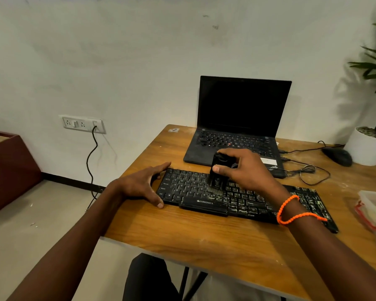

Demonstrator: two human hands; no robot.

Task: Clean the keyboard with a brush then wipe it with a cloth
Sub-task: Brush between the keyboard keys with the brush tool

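The keyboard (237, 198) lay flat on the wooden desk (204, 231), near the front edge, with its long side running from left to far right. I judged it light and stiff, a thin plastic body that could slide on the smooth wood if I pushed the bristles across it, so it needed one hand to hold it in place. The keys on its right part looked dusty and pale; the left part looked cleaner. The key caps seemed a little fragile, so I thought a soft stroke was better than strong pressure.

My left hand (143, 185) rested at the left end of the keyboard with fingers spread and nearly straight, the thumb against the near edge, steadying it without closing round it. My right hand (241, 168) gripped the brush (218, 173), a black blocky one, thumb on the near face and fingers over the top. The brush stood almost upright and its bristles touched the keys near the middle. It seemed light and hard, easy to hold by the body.

Behind the keyboard stood an open laptop (237, 131) with a dark screen. At the right edge of the desk was a clear plastic container (371, 209) with red clips. Something pale lay inside, perhaps the cloth, but I could not tell. A white plant pot (365, 148) stood far right, a black mouse (338, 156) beside it.
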